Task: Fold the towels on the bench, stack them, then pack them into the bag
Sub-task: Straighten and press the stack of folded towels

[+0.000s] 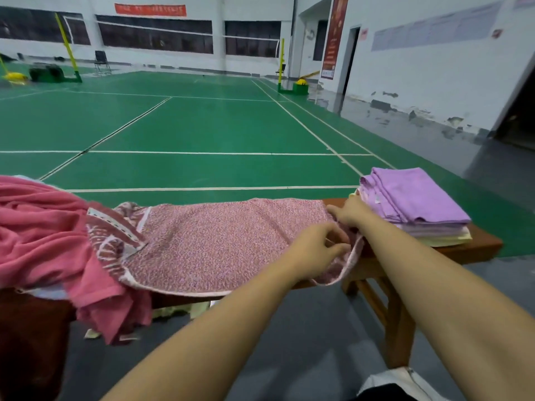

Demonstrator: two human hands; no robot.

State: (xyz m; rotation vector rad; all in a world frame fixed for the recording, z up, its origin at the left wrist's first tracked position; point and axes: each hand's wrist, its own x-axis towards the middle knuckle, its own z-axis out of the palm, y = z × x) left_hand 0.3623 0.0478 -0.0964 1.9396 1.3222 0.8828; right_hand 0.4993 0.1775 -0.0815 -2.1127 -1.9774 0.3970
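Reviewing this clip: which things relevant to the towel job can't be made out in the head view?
- Bag: none recognisable in the head view.
- Folded stack: count unclear; lower layers are covered by the purple towel.
- Pink pile: cut off by the left edge.
- Right hand: fingertips hidden against the patterned towel and the stack.
- Left hand: pinches the towel's edge.

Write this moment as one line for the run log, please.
step: folding | patterned towel spread on bench | left hand pinches near corner | right hand holds far corner | folded stack at right
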